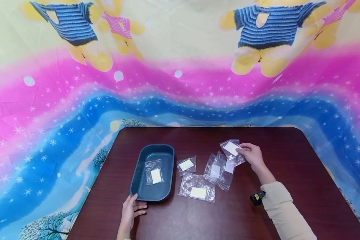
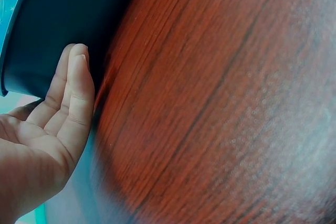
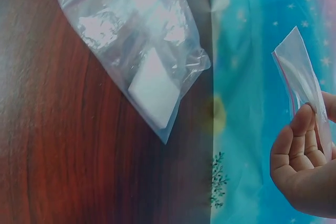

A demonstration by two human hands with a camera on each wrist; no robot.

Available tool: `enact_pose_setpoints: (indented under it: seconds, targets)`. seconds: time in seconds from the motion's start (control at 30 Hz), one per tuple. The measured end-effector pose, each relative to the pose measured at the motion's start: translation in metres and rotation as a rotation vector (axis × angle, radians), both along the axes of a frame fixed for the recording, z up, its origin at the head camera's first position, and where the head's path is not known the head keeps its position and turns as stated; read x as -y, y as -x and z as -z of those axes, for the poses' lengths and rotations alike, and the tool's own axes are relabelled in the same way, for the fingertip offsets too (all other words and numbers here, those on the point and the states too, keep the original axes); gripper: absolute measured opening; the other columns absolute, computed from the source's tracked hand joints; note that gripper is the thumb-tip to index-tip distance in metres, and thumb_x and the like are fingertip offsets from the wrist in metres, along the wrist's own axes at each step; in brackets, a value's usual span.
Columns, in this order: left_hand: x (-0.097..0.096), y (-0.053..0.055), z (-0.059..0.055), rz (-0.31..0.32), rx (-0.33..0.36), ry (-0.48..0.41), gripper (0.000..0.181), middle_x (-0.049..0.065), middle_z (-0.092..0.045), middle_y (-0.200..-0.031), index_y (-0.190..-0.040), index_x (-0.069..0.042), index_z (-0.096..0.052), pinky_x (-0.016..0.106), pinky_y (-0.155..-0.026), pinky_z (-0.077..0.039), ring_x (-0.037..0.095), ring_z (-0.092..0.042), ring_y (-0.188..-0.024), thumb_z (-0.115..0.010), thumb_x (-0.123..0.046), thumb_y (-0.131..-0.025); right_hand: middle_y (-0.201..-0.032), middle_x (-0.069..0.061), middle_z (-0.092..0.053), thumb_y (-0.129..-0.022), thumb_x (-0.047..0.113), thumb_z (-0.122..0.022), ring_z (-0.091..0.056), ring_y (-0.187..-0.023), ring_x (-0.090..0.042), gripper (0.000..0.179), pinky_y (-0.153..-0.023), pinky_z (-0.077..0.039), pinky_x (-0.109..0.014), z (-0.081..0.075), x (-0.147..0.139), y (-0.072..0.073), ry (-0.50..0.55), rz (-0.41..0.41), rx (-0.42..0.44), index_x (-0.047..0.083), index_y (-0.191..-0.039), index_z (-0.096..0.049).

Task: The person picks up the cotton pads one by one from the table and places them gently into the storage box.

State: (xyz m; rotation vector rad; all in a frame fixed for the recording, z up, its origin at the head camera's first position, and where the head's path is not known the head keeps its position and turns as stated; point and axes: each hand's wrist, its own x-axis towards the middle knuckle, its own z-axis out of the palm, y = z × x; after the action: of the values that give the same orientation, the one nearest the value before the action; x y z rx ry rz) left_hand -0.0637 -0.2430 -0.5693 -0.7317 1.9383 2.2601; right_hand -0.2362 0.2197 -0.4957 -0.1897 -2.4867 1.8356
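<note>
My right hand pinches a small clear zip-lock bag with a white card in it, at the right of the bag group in the head view. Close by lies another zip-lock bag holding a flat white piece. My left hand touches the near left corner of a dark blue-grey tray. Its fingers lie nearly straight against the outer wall in the left wrist view, while the thumb is hidden there. Inside the tray rests a zip-lock bag with a white card.
Right of the tray lie a small zip-lock bag and a larger one, each with a white card. A black device sits at the right wrist. The dark red-brown table ends at a printed curtain.
</note>
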Motion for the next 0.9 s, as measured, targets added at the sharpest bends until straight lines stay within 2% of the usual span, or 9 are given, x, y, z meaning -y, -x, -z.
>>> enact_pose_setpoints:
  seconds: [0.03, 0.1, 0.3, 0.9]
  targets:
    - [0.000, 0.000, 0.000, -0.002, 0.000, 0.000, 0.047, 0.016, -0.065, -0.074, -0.129, 0.007, -0.028, 0.038, -0.055, -0.054, 0.023, -0.065, -0.066, -0.037, -0.028, -0.098, -0.081, -0.006, -0.065, -0.080, 0.020, -0.070, -0.056, -0.067, -0.006, 0.034, -0.059, -0.047, -0.021, -0.005, 0.004, -0.002, -0.033, 0.011, 0.020, -0.004, -0.103, -0.061]
    - [-0.001, 0.000, -0.001, -0.002, -0.002, 0.002, 0.048, 0.016, -0.065, -0.075, -0.130, 0.006, -0.028, 0.038, -0.055, -0.054, 0.023, -0.065, -0.066, -0.037, -0.028, -0.098, -0.081, -0.004, -0.065, -0.082, 0.019, -0.069, -0.056, -0.067, -0.005, 0.035, -0.059, -0.047, -0.020, -0.007, 0.006, -0.001, -0.038, 0.000, 0.030, -0.005, -0.105, -0.060]
    - [-0.002, 0.000, -0.002, -0.006, -0.007, 0.004, 0.047, 0.014, -0.065, -0.073, -0.129, 0.006, -0.028, 0.037, -0.055, -0.054, 0.022, -0.065, -0.065, -0.038, -0.027, -0.098, -0.075, 0.004, -0.063, -0.082, 0.016, -0.068, -0.055, -0.065, -0.003, 0.035, -0.058, -0.047, -0.019, -0.011, 0.013, -0.003, -0.003, -0.017, 0.047, -0.007, -0.107, -0.058]
    - [-0.001, -0.001, -0.001, -0.006, -0.022, -0.009, 0.049, 0.012, -0.065, -0.071, -0.131, 0.006, -0.026, 0.035, -0.054, -0.054, 0.020, -0.065, -0.064, -0.038, -0.027, -0.097, -0.071, 0.006, -0.062, -0.081, 0.011, -0.068, -0.054, -0.063, -0.004, 0.032, -0.057, -0.047, -0.019, -0.019, 0.039, -0.004, 0.077, -0.037, 0.032, -0.008, -0.105, -0.058]
